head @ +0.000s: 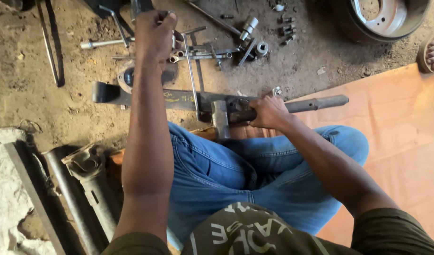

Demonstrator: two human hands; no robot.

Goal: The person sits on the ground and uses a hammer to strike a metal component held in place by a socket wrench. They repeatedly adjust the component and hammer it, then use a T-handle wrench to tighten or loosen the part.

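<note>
I sit cross-legged in blue jeans on dirt ground. My right hand (269,112) grips the handle of a heavy hammer (316,104), whose steel head (220,118) rests by my knee on a long dark leaf spring (146,98) lying across in front of me. My left hand (154,34) reaches far forward and is closed around a metal tool among the scattered wrenches (198,54); what exactly it holds is partly hidden by the fingers.
Sockets and bolts (255,35) lie on the dirt at the top. A brake drum (387,21) sits top right beside another person's sandalled foot (433,51). An orange mat (401,123) is on the right. A drive shaft (91,184) and pipe lie at left.
</note>
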